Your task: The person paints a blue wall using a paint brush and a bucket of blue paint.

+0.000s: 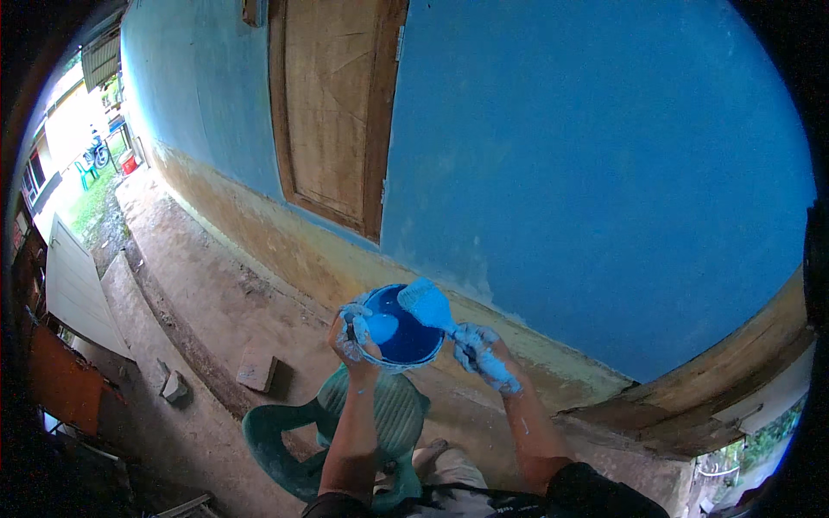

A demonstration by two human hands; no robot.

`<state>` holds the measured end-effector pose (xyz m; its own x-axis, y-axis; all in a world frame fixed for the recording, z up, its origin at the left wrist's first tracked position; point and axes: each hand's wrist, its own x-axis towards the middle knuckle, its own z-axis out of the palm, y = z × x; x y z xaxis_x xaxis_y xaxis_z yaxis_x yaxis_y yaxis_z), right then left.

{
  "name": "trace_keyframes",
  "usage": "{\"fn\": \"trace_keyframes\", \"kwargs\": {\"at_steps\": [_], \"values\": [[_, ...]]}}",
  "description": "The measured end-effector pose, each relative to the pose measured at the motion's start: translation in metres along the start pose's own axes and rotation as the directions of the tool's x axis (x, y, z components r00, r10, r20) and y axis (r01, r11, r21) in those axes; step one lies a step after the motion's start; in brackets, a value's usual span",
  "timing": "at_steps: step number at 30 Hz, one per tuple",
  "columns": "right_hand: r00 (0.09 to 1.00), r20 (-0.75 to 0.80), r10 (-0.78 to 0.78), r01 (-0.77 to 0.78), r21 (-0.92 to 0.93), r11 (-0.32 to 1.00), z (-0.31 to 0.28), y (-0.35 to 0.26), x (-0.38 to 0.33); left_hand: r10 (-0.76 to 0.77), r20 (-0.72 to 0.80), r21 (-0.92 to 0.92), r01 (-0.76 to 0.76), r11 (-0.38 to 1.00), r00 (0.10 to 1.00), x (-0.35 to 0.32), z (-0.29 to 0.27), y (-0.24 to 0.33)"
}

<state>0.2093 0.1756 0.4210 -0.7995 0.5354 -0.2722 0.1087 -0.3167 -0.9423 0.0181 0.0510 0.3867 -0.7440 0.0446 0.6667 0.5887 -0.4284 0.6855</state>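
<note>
My left hand (352,337), smeared with blue paint, grips the rim of a small round container (406,341) full of deep blue paint. My right hand (480,352), also paint-stained, holds the handle of a wide paintbrush (429,304). The brush's light-blue bristles rest at the container's far rim, above the paint. Both forearms come up from the lower edge. Right in front of me stands a wall (604,173) painted blue.
A brown wooden door (332,112) is set in the wall at the left. A green plastic chair (380,423) stands below my hands, on a dirt and concrete floor. A flat brick (257,367) and a stone (174,386) lie at the left. My foot (429,455) shows beside the chair.
</note>
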Motion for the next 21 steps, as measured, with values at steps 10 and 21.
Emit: {"fn": "trace_keyframes", "kwargs": {"at_steps": [10,21], "values": [[0.986,-0.078,-0.149,0.073,-0.598,0.798,0.001,0.021,0.013,-0.012,0.02,0.051,0.011,0.999,1.0,-0.01,0.012,-0.035],[0.938,-0.268,-0.219,0.197,-0.105,0.975,-0.049,0.05,0.035,-0.184,0.08,0.077,0.178,0.981,0.98,-0.044,0.054,-0.077]]}}
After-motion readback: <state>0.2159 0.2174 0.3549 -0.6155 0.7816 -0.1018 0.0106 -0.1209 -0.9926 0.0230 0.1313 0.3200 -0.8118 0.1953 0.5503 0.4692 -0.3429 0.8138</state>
